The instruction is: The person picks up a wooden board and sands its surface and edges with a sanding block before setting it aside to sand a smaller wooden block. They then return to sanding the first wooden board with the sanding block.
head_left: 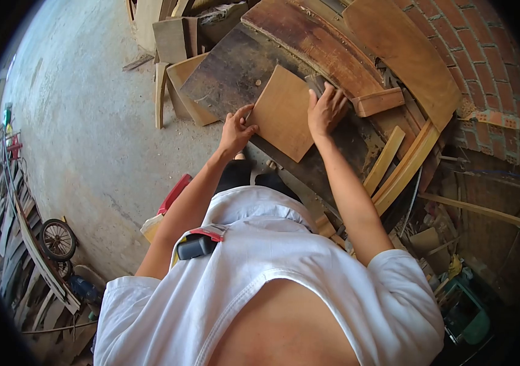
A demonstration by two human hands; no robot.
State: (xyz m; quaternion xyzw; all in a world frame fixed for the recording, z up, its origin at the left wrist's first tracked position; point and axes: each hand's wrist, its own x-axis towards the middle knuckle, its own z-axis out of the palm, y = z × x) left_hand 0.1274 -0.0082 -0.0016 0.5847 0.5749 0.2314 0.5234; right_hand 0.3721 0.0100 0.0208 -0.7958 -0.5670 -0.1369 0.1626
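Note:
A flat, square-cut wooden board [284, 116] lies at an angle over the dark workbench top [226, 73]. My left hand [235, 131] pinches its left edge between thumb and fingers. On the opposite side, my right hand [328, 111] is closed against the board's right edge, its thumb by the edge and its fingers curled. Part of that edge is hidden behind the hand. Just beyond the right fingertips sits a small dark grey piece [316, 84] whose kind I cannot make out. A short wooden block [379, 102] rests to the right of this hand.
A long reddish plank [315, 43] and a broad curved panel [406, 55] lie beyond the board. Wooden strips [408, 165] slope down at the right, near a brick wall [480, 55]. Offcuts [174, 39] stand by the bench's far left, and a spoked wheel [58, 239] is on the left.

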